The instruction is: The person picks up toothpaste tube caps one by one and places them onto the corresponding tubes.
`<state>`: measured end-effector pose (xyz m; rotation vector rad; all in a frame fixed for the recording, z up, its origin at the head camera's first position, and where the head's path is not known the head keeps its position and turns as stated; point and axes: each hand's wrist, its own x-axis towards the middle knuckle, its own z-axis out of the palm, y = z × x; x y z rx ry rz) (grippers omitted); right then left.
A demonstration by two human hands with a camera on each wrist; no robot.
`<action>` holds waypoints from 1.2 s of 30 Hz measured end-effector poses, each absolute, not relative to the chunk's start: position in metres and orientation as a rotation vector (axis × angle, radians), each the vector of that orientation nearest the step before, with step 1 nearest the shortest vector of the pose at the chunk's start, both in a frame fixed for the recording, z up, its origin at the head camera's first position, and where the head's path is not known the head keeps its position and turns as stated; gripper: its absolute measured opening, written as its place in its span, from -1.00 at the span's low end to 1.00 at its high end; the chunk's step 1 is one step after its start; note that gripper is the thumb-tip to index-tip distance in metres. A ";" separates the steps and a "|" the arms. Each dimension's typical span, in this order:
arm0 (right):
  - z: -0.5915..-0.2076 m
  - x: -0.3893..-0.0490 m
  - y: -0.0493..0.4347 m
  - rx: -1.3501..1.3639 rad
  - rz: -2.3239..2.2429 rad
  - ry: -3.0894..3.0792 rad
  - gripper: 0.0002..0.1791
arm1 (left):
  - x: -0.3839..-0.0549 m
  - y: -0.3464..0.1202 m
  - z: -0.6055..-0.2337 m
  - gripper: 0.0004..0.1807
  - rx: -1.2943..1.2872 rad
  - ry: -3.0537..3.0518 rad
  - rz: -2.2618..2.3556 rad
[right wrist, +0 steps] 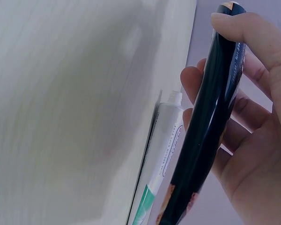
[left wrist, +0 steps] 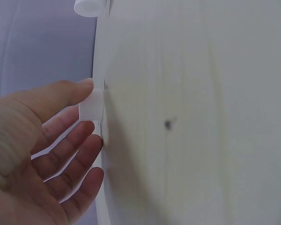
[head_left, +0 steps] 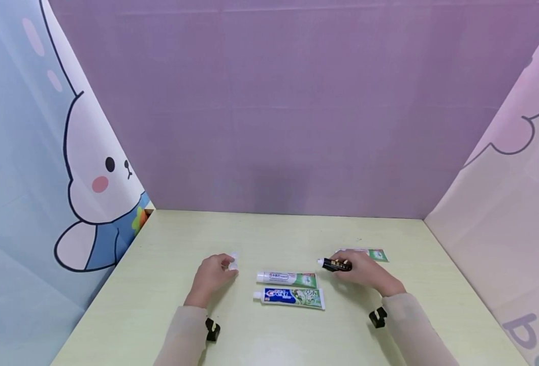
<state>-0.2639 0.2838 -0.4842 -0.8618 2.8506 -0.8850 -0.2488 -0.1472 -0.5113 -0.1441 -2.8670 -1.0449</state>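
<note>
My left hand (head_left: pixel 212 277) is at the left of the table, its thumb and index finger pinching a small white cap (left wrist: pixel 91 105) at the tabletop. The other fingers are loosely bent. Over on the right, my right hand (head_left: pixel 362 269) grips a black toothpaste tube (head_left: pixel 336 265), its white nozzle end pointing left. In the right wrist view the thumb lies near one end of this dark tube (right wrist: pixel 210 103), with fingers behind it. A white and green toothpaste tube (right wrist: pixel 161 140) with a threaded nozzle lies beyond, partly hidden by the right hand in the head view.
Between the hands lie another white and green toothpaste tube (head_left: pixel 287 278) and, nearer, a blue and green one (head_left: pixel 292 298), both pointing left. A second white cap (left wrist: pixel 90 6) stands beyond the left hand. Purple cloth (head_left: pixel 274 127) rises behind the table.
</note>
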 end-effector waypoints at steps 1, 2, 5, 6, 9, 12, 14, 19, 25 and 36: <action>-0.484 -0.264 0.284 -0.861 -0.886 2.850 -0.70 | -0.249 -0.147 -0.511 -0.68 -0.145 -2.867 -1.045; -0.484 -0.264 0.284 -0.863 -0.886 2.851 -0.70 | -0.249 -0.147 -0.511 -0.68 -0.144 -2.868 -1.046; -0.484 -0.265 0.283 -0.875 -0.888 2.851 -0.70 | -0.249 -0.147 -0.510 -0.68 -0.138 -2.874 -1.039; -0.483 -0.265 0.283 -0.881 -0.888 2.850 -0.70 | -0.249 -0.148 -0.510 -0.68 -0.136 -2.877 -1.035; -0.482 -0.264 0.282 -0.894 -0.895 2.845 -0.71 | -0.248 -0.148 -0.509 -0.69 -0.129 -2.881 -1.029; -0.482 -0.264 0.281 -0.902 -0.898 2.846 -0.72 | -0.248 -0.148 -0.509 -0.69 -0.122 -2.883 -1.025; -0.481 -0.265 0.281 -0.911 -0.898 2.846 -0.72 | -0.248 -0.148 -0.509 -0.69 -0.117 -2.884 -1.019; -0.482 -0.265 0.280 -0.920 -0.900 2.841 -0.73 | -0.247 -0.147 -0.505 -0.71 -0.095 -2.861 -1.071; -0.482 -0.264 0.277 -0.926 -0.908 2.836 -0.73 | -0.246 -0.147 -0.498 -0.70 -0.117 -2.805 -1.154; -0.480 -0.261 0.270 -0.943 -0.925 2.816 -0.72 | -0.247 -0.143 -0.490 -0.68 -0.135 -2.744 -1.332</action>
